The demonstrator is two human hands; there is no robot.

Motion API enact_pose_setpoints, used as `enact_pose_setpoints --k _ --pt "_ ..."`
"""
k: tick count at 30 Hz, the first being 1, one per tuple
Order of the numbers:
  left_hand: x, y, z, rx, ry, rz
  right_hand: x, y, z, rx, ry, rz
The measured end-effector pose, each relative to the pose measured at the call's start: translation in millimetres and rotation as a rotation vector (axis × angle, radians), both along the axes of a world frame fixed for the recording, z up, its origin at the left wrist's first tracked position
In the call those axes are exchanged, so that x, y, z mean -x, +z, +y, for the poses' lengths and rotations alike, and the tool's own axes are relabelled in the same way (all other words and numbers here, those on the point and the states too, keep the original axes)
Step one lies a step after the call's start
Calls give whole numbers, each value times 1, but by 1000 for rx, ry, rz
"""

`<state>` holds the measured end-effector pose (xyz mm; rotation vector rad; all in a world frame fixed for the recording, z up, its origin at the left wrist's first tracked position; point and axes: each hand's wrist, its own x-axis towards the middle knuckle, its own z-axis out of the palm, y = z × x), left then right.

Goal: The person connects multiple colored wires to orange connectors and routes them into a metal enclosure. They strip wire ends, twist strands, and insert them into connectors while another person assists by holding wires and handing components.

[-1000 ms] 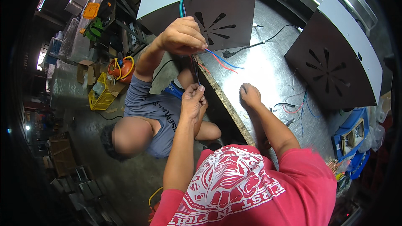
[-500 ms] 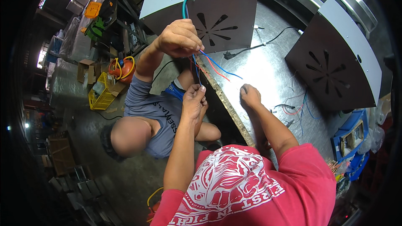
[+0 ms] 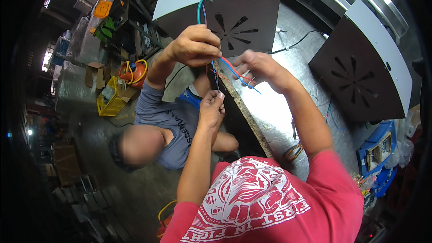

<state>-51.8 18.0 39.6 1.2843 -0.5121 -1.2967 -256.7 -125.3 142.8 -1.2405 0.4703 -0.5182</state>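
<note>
My left hand [image 3: 210, 111] is closed in a pinch on a thin blue wire [image 3: 216, 80], just off the bench edge. Reaching in over the bench, my right hand [image 3: 269, 73] has its fingers apart and slightly smeared by motion. It is right beside a red wire [image 3: 231, 67] and a thicker blue wire [image 3: 252, 87], both with free ends. Another person's hand [image 3: 196, 46] grips the bundle these wires come from. Above that hand, a green cable [image 3: 199, 12] runs out of a hole in a white-and-dark metal housing [image 3: 252, 9] with petal-shaped vents.
A second vented housing [image 3: 360, 63] stands at the right of the metal bench [image 3: 299, 69]. Pliers [image 3: 294, 152] lie near my right elbow, with a blue tray [image 3: 377, 146] beyond. The other person [image 3: 164, 121] crouches at the left, near a yellow crate [image 3: 110, 101].
My right hand has lifted off the bench and come up and left to the loose red and blue wires. Those wires now run closer together. My left hand keeps its pinch.
</note>
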Motion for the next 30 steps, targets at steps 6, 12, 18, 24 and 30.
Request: enact_pose_setpoints --k 6,12,18,24,30 --pt "10 8 -2 13 8 10 -32 38 0 309 104 293" --pt "4 8 3 15 42 -3 -45 4 -2 101 74 261" --pt "-2 6 6 39 44 -15 -46 -8 3 321 27 244" --pt "1 8 7 41 40 -2 -38 -16 12 180 108 199" --pt "3 9 7 33 36 -10 -35 -34 11 264 -253 165"
